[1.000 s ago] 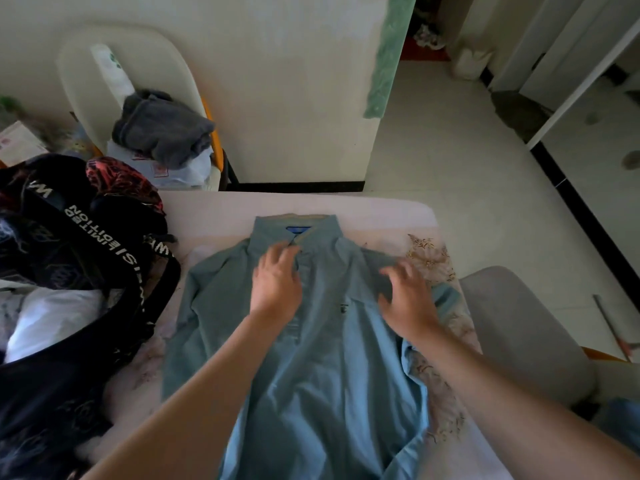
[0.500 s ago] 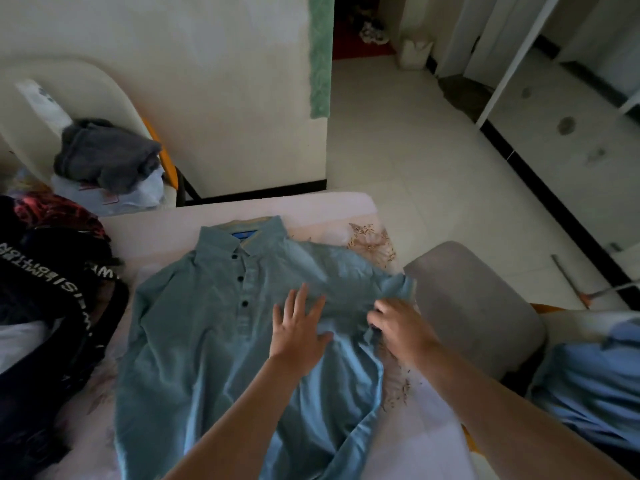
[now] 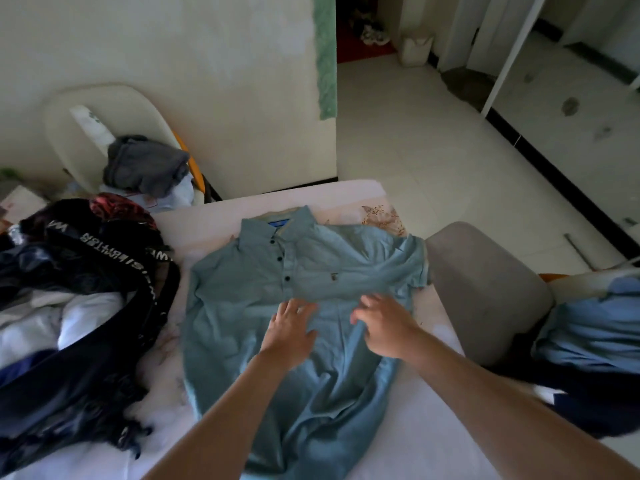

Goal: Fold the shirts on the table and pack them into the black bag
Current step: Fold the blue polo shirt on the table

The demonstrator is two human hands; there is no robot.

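Observation:
A light blue polo shirt [image 3: 242, 306] lies face up on the white table [image 3: 426, 427], collar at the far side and buttons showing. My left hand [image 3: 292, 330] rests flat on the shirt's middle with fingers spread. My right hand [image 3: 384, 325] lies just beside it on the shirt's right half, its fingers bent down onto the cloth; whether they pinch a fold I cannot tell. The black bag [image 3: 86, 341] stands open at the table's left, with white and dark clothes inside.
A grey padded chair [image 3: 485, 292] stands against the table's right edge. More blue clothing [image 3: 595, 334] is piled at the far right. A cream chair [image 3: 86, 116] behind the bag holds a grey garment [image 3: 145, 166]. Tiled floor lies beyond the table.
Both hands slid from the collar and chest down to the shirt's middle. The right sleeve now lies spread out. The camera swung right, then back left.

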